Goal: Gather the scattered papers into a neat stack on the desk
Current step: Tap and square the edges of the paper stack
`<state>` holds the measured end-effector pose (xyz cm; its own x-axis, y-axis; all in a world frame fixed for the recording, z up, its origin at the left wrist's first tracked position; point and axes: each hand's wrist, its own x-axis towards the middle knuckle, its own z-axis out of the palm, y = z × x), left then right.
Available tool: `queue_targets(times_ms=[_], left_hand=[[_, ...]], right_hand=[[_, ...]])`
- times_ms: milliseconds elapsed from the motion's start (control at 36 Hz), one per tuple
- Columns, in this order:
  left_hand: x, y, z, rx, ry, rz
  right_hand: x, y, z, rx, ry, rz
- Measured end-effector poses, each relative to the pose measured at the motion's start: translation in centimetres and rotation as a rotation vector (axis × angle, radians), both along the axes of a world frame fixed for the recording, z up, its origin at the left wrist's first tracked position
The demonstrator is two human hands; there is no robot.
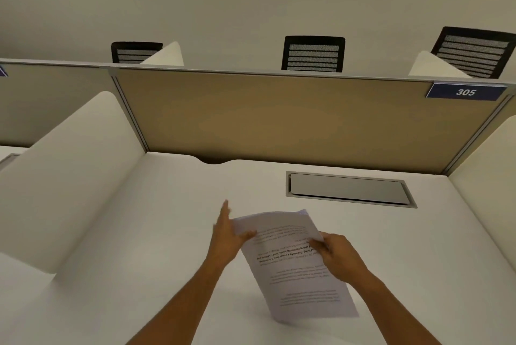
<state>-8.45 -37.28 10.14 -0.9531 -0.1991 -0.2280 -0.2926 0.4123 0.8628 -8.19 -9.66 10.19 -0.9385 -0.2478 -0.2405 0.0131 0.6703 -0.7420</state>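
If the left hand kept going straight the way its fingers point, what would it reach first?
The left hand points away from the person along the bare desk. Its path looks free up to the tan partition panel, near the dark cable notch; depth is uncertain.

White flat bench (167, 233), plain. White printed paper sheets (293, 269), black text lines. Tan fabric partition panel (279, 113), grey metal frame. Navy rectangular label (465, 91), white "305". Black mesh chair backs (313, 53), horizontal stripes. Grey metal cable hatch (349, 188).
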Motion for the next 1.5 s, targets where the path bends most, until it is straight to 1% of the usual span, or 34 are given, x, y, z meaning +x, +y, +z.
queue_targets(times_ms=[56,83,139,194,250,306,361,444,583,722,778,861,972,1056,1111,1167,1278,1361,1500], left_hand=[[-0.9,-0.1,1.7,-0.171,0.052,-0.112],[-1.3,-0.1,2.6,-0.195,0.055,-0.197],[-2.0,0.1,4.3,-0.167,0.029,-0.394],[-2.2,0.7,5.2,-0.195,0.006,-0.557],[-2.2,1.4,5.6,-0.25,0.023,-0.642],[-2.2,1.8,5.6,-0.244,0.071,-0.67],[-2.0,1.8,5.4,-0.161,0.076,-0.612],[-1.7,1.5,4.8,-0.054,0.043,-0.479],[-0.6,1.4,4.1,0.034,0.061,-0.425],[0.0,0.0,3.9,0.16,0.054,-0.258],[0.1,-0.7,3.7,0.223,0.049,-0.206],[0.0,-1.6,3.1,0.284,0.047,-0.142],[0.2,-2.2,2.5,0.307,0.06,-0.072],[0.3,-2.4,2.1,0.318,0.07,-0.046],[0.5,-2.4,1.7,0.316,0.058,-0.035],[0.8,-2.4,1.0,0.277,0.046,-0.044],[1.8,-2.6,-0.9,0.239,0.023,-0.038],[2.5,-3.0,-2.1,0.247,0.008,-0.021],[2.8,-3.7,-3.3,0.246,0.012,-0.015]], right_hand=[[-0.4,-0.2,0.7,0.069,0.014,0.063],[-0.6,-0.3,1.1,0.108,0.022,0.096],[-1.0,-0.6,1.8,0.181,0.037,0.156],[-1.2,-1.0,2.5,0.231,0.054,0.205],[-1.4,-1.5,3.3,0.264,0.081,0.235],[-1.6,-1.7,4.1,0.302,0.101,0.259],[-1.8,-1.7,4.8,0.344,0.117,0.294],[-1.9,-1.2,6.0,0.324,0.091,0.338],[-2.1,0.9,7.8,0.245,-0.027,0.374],[-2.6,5.3,7.6,0.246,-0.128,0.296],[-2.7,7.0,6.9,0.203,-0.162,0.23],[-2.6,8.6,5.5,0.066,-0.158,0.104],[-1.6,8.9,3.1,-0.269,-0.117,-0.128],[-0.7,7.9,0.8,-0.521,-0.131,-0.258],[0.0,6.8,-0.8,-0.621,-0.156,-0.327],[0.6,5.7,-2.2,-0.634,-0.175,-0.358],[1.8,4.1,-4.5,-0.57,-0.169,-0.421],[2.5,3.2,-4.9,-0.513,-0.149,-0.46],[2.9,2.4,-4.6,-0.475,-0.12,-0.459]])
